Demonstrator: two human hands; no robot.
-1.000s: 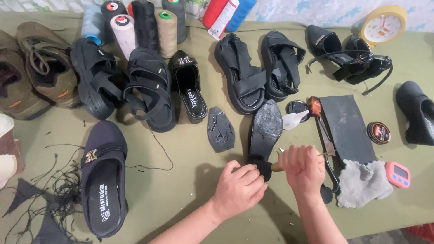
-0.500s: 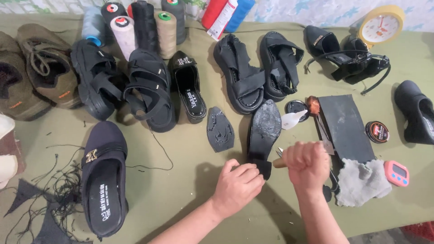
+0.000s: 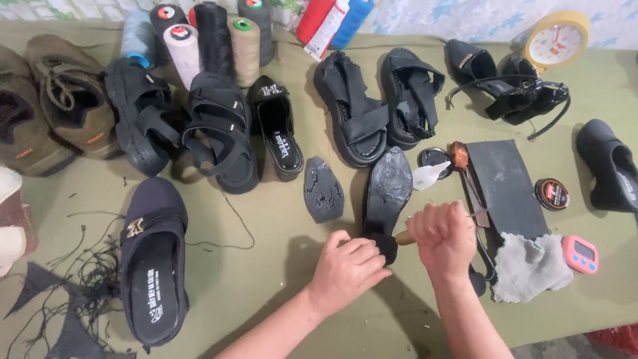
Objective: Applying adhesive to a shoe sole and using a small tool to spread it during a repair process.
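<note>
A black shoe (image 3: 387, 193) lies sole-up in the middle of the olive-green table. My left hand (image 3: 349, 269) presses down on its heel end. My right hand (image 3: 446, 236) is a fist around a tool with a wooden handle (image 3: 404, 237); the handle end points at the heel and a metal part sticks out on the right. Whether the tool touches the shoe is hidden by my hands. A loose black sole piece (image 3: 323, 189) lies just left of the shoe.
Around are a black mule (image 3: 154, 262), black sandals (image 3: 219, 129), brown shoes (image 3: 50, 100), thread cones (image 3: 212, 36), a yellow clock (image 3: 557, 40), a dark rubber sheet (image 3: 508, 183), a grey rag (image 3: 528, 269), a pink timer (image 3: 579, 254), a round tin (image 3: 551, 194) and thread scraps (image 3: 80, 279).
My right hand with the tool has shifted slightly right and up beside the heel. My left hand has stayed pressed on the heel.
</note>
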